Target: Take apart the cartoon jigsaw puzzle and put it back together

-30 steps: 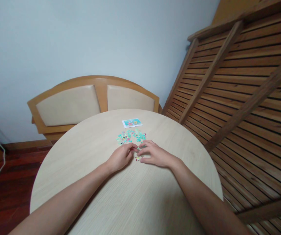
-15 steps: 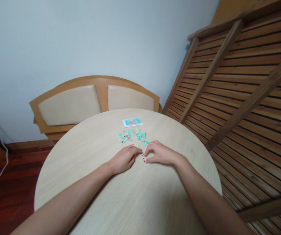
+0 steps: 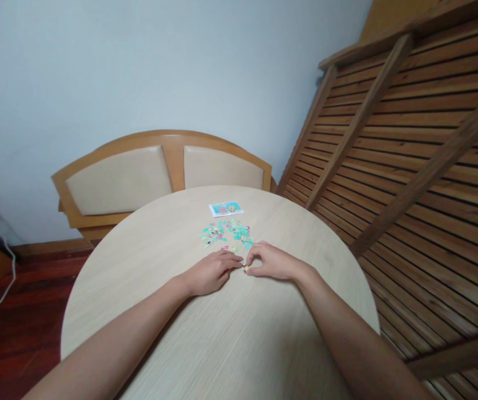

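Small jigsaw puzzle pieces (image 3: 245,267) in yellow, white and dark red lie together between my two hands on the table. My right hand (image 3: 270,261) is closed in a pinch, thumb and forefinger bent round the near pieces from the right. From the left, my left hand (image 3: 212,272) presses its fingertips on the edge of the same pieces; its thumb is tucked low. The fingertips partly cover the pieces, so how they interlock cannot be made out. Just beyond my fingers are a few loose pink and yellow pieces (image 3: 233,249).
Farther off, a loose heap of mostly turquoise puzzle pieces (image 3: 239,230) is spread on the round pale table (image 3: 172,333). Behind it lies a picture card (image 3: 226,209). A padded headboard (image 3: 118,180) stands at the wall, and a slatted wooden frame (image 3: 389,150) leans at right.
My right thumb and forefinger have drawn slightly closer together on the pieces, which now sit nearer each other. My left hand stays almost in place. The view has shifted very slightly.
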Action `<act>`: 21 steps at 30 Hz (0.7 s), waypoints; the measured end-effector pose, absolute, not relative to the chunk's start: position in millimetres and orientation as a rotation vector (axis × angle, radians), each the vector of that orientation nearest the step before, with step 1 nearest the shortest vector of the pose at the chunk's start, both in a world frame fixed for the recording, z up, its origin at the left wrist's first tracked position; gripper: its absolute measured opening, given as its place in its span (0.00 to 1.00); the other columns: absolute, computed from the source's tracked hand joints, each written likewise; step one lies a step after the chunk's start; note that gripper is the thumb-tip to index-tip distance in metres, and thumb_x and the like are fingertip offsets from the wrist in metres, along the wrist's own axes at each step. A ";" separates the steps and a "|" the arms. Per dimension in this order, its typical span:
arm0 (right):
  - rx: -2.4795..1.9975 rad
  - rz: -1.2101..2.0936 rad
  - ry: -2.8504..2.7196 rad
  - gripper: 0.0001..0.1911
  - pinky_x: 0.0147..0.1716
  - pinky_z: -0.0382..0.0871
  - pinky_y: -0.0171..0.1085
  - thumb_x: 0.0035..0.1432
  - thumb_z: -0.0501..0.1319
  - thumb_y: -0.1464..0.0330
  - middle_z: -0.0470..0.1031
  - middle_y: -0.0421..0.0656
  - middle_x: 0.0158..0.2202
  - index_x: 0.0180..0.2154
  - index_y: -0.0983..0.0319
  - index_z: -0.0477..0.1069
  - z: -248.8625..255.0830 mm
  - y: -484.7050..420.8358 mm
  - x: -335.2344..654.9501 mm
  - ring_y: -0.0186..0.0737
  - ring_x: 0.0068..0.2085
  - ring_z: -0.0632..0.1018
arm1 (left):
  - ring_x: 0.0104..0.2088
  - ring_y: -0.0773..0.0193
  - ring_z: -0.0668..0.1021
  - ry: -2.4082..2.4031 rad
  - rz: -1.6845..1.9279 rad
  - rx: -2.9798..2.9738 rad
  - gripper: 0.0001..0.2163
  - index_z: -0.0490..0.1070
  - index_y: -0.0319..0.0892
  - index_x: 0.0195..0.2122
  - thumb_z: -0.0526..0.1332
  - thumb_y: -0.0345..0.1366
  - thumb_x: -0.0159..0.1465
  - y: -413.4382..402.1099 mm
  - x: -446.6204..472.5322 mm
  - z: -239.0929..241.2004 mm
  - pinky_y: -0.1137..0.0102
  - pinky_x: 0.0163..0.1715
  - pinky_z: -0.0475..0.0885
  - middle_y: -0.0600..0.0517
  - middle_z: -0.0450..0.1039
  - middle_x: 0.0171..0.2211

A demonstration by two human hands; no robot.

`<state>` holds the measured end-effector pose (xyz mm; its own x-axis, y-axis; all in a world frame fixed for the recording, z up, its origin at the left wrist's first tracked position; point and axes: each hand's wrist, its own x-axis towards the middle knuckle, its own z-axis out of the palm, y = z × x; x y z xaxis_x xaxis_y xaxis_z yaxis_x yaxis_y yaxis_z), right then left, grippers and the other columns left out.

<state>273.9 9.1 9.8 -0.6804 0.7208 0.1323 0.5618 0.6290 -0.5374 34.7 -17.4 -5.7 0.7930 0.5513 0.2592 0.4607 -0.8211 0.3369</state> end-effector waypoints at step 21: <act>-1.021 0.636 -2.562 0.10 0.39 0.66 0.36 0.55 0.68 0.60 0.82 0.41 0.34 0.33 0.59 0.81 14.8 10.1 274.1 0.41 0.37 0.79 | 0.60 0.57 0.71 0.761 0.461 2.804 0.23 0.71 0.45 0.57 0.53 0.22 0.62 -19.7 33.1 -2.8 0.56 0.66 0.59 0.47 0.70 0.59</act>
<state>274.1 10.1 14.8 -0.6978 0.7062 0.1193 0.5685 0.6475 -0.5076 33.1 -19.7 -2.8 0.8189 0.5194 0.2442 0.4574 -0.8476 0.2691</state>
